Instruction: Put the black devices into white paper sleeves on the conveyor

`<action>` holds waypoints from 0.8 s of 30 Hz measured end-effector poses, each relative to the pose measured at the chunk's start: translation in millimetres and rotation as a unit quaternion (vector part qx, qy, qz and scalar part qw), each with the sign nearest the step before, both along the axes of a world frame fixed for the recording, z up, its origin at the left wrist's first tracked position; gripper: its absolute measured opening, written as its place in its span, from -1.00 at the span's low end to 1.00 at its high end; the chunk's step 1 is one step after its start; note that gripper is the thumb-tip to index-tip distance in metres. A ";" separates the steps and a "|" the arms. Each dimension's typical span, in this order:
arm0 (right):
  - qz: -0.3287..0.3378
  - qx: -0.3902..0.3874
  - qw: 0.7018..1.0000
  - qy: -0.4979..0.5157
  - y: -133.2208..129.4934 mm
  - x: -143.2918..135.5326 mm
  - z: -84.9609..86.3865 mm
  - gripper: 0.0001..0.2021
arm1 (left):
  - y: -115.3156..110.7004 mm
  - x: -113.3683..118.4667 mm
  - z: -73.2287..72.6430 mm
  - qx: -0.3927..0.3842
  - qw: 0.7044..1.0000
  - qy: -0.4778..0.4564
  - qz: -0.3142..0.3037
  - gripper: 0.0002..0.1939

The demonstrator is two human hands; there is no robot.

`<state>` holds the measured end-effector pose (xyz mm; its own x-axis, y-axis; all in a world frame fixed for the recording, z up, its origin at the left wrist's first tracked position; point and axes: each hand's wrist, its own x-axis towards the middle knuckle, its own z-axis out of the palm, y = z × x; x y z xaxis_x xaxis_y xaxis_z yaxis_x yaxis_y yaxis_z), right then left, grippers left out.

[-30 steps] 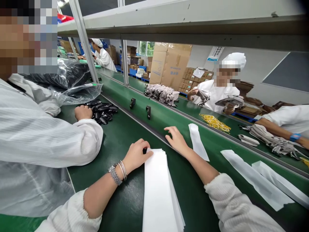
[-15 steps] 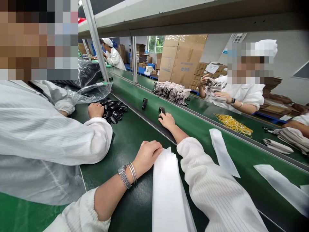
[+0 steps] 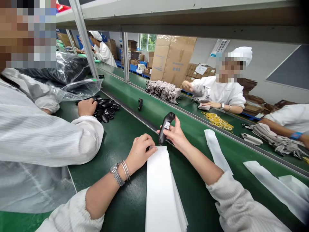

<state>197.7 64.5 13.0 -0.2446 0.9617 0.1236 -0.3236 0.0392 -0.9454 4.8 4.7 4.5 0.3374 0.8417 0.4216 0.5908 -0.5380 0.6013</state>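
Observation:
My right hand (image 3: 175, 132) is closed around a black handheld device (image 3: 165, 129) with a bent head and a small white label. It holds the device tilted, just above the far end of a stack of long white sleeves (image 3: 159, 190). At that same end, my left hand (image 3: 142, 148) pinches the edge of the top sleeve between thumb and fingers. A second black device (image 3: 140, 104) lies on the green belt (image 3: 193, 135) farther off. Two more sleeves rest on the belt: one (image 3: 217, 149) near my right forearm, another (image 3: 272, 187) at the right.
At my left a co-worker's hand (image 3: 87, 107) rests by a pile of black devices (image 3: 106, 109), with a clear plastic bag (image 3: 79, 88) behind. Across the belt are yellow rubber bands (image 3: 218, 120), bundled grey items (image 3: 163, 91) and another worker. A shelf (image 3: 169, 19) runs overhead.
My right hand has picked the nearer black device up off the belt and brought it toward the sleeves. My left hand stays at the sleeve edge, its fingers slightly shifted. The view has turned slightly right.

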 end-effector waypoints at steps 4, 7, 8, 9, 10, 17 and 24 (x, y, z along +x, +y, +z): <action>0.013 0.024 1.000 -0.009 -22.7 -2.0 -7.6 0.11 | -4.2 2.7 6.1 -0.002 0.998 -0.057 -0.036 -0.89; 0.024 0.055 0.998 -0.034 -25.5 -5.5 -14.6 -0.06 | -7.8 3.6 11.6 -0.010 0.993 -0.102 -0.065 -0.89; 0.036 0.059 0.997 -0.045 -26.9 -6.8 -15.2 -0.21 | -8.5 3.6 13.0 -0.011 0.991 -0.116 -0.064 -0.89; 0.054 0.056 0.996 -0.054 -29.1 -8.3 -14.9 -0.38 | -8.8 3.4 13.9 -0.010 0.990 -0.131 -0.054 -0.89; 0.075 0.050 0.994 -0.064 -32.2 -9.8 -13.8 -0.52 | -8.6 3.2 14.4 -0.009 0.988 -0.146 -0.040 -0.89; 0.198 -0.028 0.972 -0.125 -57.8 -20.9 -5.3 -0.68 | 2.3 2.9 7.2 -0.056 0.964 -0.259 0.038 -0.87; -0.042 -0.021 0.997 -0.060 -34.3 0.7 17.5 -0.68 | 7.7 0.3 2.1 -0.071 0.970 -0.224 0.062 -0.78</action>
